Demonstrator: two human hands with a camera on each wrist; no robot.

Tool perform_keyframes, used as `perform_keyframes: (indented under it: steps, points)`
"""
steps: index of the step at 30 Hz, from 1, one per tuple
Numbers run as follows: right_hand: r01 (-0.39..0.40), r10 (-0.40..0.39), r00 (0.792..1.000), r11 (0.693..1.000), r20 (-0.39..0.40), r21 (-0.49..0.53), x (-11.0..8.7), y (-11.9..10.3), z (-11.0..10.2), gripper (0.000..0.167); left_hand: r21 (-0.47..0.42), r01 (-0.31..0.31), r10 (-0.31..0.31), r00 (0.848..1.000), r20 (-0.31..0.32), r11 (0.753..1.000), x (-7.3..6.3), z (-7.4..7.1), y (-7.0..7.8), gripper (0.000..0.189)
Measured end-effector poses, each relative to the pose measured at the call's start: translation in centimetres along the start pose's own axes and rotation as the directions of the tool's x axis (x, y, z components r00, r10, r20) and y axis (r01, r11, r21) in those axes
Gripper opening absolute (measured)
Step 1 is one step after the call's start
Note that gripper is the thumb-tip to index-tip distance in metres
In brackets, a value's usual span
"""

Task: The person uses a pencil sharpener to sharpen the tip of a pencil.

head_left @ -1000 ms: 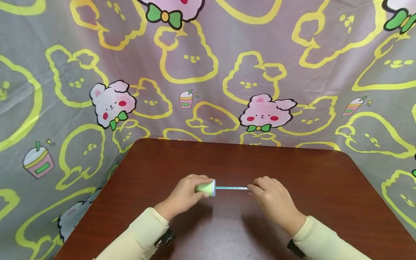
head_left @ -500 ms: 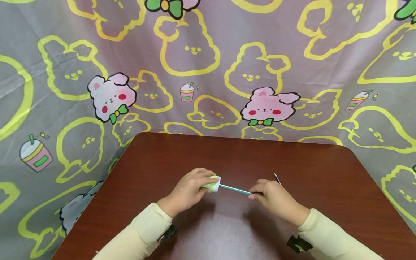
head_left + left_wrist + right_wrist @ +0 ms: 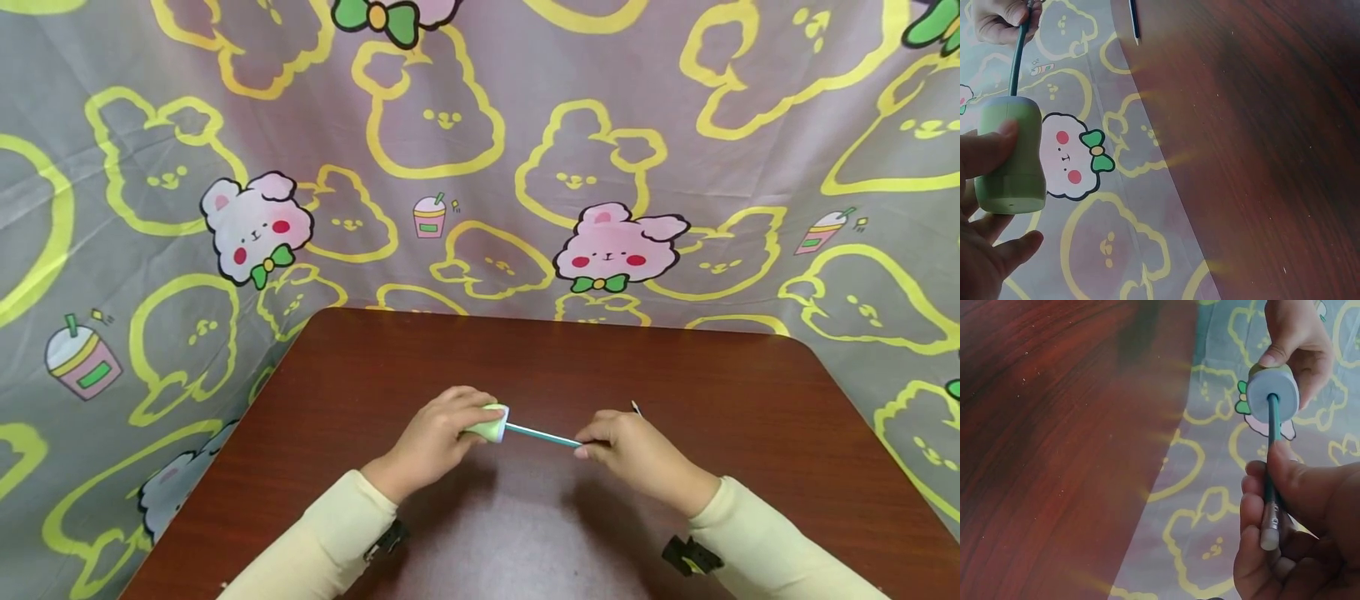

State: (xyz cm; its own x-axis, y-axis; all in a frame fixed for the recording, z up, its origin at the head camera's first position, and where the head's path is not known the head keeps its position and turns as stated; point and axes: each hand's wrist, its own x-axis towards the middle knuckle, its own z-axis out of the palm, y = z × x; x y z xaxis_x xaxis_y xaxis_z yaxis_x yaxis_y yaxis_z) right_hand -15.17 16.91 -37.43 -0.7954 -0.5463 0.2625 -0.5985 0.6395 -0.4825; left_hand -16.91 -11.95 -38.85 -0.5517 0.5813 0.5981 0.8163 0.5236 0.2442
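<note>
My left hand point(image 3: 438, 433) grips a small green pencil sharpener point(image 3: 1011, 159) with a pale end face, its thumb pressed along the side. In the right wrist view, a teal pencil point(image 3: 1274, 425) enters the hole in that end face. My right hand point(image 3: 630, 454) pinches the pencil near its other end, thumb on one side and curled fingers on the other. A metal band and whitish eraser point(image 3: 1269, 539) stick out past those fingers. The pencil's tip is hidden inside the sharpener. Both hands are over the table point(image 3: 525, 358).
A second, dark pencil point(image 3: 1135, 22) lies on the table beyond my right hand, its pale tip point(image 3: 636, 407) showing past the knuckles in the head view. Grey cloth point(image 3: 480, 192) printed with yellow outlines and rabbit faces hangs behind and beside the table.
The teal pencil has gone from level to slanting down toward my right hand, which has shifted its grip. The sharpener tilted with it. The second pencil has come into sight behind the right hand.
</note>
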Motion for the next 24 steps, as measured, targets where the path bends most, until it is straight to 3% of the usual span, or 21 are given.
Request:
perform_keyframes:
  steps: [3,7,13,24]
  points:
    - [-0.010,0.010,1.000,1.000,0.022,0.004,-0.2,0.3,-0.3,0.007,0.005,0.005,-0.005,1.000,-0.031,1.000,-0.2,-0.1,-0.3,0.042]
    - [-0.055,0.055,0.998,0.998,0.017,0.019,-0.7,0.8,-0.9,0.009,-0.011,0.080,-0.080,0.993,-0.087,0.997,-0.4,-0.6,-0.8,0.046]
    - [-0.068,0.070,0.997,0.996,-0.038,0.060,-0.9,1.3,-1.2,0.008,-0.118,0.183,-0.193,0.978,-0.079,0.976,-0.3,-1.1,-0.7,0.045]
    - [-0.116,0.128,0.987,0.986,-0.099,0.118,-1.4,2.0,-0.9,0.011,-0.193,0.261,-0.299,0.933,-0.199,0.946,-0.4,-1.1,-0.8,0.047]
